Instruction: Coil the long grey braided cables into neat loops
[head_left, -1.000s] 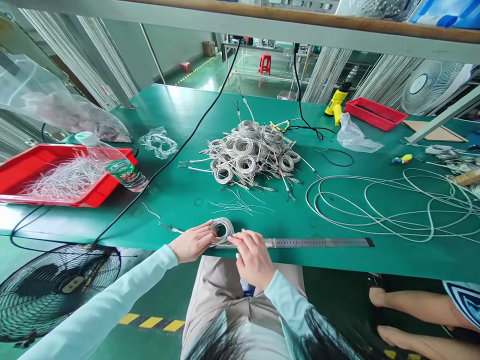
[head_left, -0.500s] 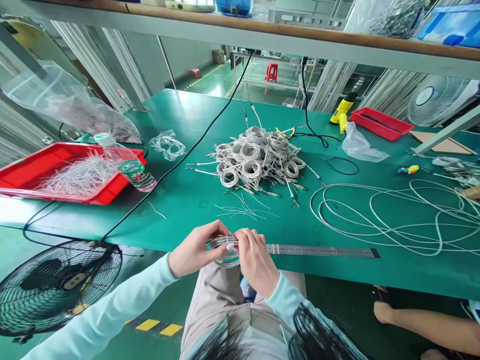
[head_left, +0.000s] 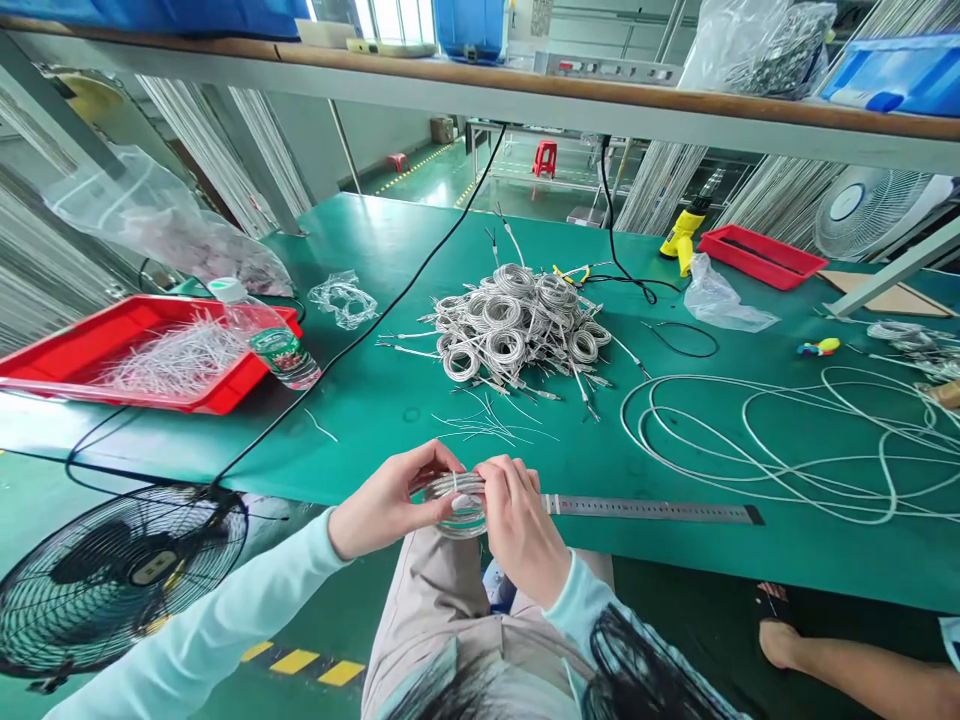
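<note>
At the table's front edge, a coil of clear-coated cable [head_left: 459, 520] is held between my two hands. My left hand [head_left: 401, 502] is closed on its left side, thumb in front and fingers behind. From the right, my right hand [head_left: 521, 515] pinches the same coil; its fingertips partly hide the cable. A steel ruler [head_left: 652, 509] lies flat along the edge, running out from behind my right hand. Beyond my hands are several loose thin white ties [head_left: 491, 425], and behind them a heap of coiled cables [head_left: 517, 325] with bare wire ends.
On the left stand a red tray [head_left: 217, 397] of white strips and a leaning plastic bottle [head_left: 281, 355]. A black cord [head_left: 390, 300] crosses the table. Loose cable loops [head_left: 750, 470], a yellow heat gun [head_left: 681, 240] and a red bin [head_left: 765, 262] lie right. A floor fan [head_left: 127, 570] stands lower left.
The view has tilted up slightly, so the scene sits a little lower. Both hands keep hold of the coil; my right hand has shifted slightly rightward.
</note>
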